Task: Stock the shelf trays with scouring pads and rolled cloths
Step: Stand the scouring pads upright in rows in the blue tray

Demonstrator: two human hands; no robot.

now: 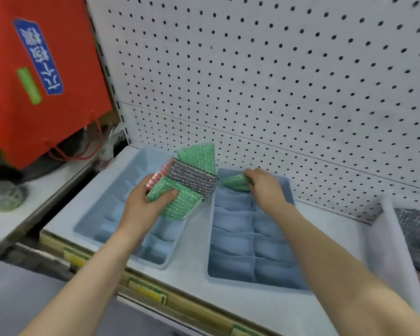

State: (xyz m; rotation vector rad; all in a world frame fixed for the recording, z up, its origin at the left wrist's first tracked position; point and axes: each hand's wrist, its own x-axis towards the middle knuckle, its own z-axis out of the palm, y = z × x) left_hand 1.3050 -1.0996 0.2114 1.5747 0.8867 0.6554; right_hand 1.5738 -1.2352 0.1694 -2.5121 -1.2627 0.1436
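Note:
Two light blue divided trays stand on the white shelf. My left hand [147, 202] grips a fanned stack of scouring pads [187, 180], green, grey and pink, above the left tray [87, 226]. My right hand [264, 185] is closed on one green scouring pad [234, 182] at the far left compartment of the right tray [289, 185]. The other compartments of both trays show bare blue bottoms.
A white pegboard [277, 81] backs the shelf. A red bag [34, 81] hangs at the left over a lower ledge. A pale bin [395, 238] at the right edge holds grey and pink pads. Yellow price labels line the shelf front [146, 292].

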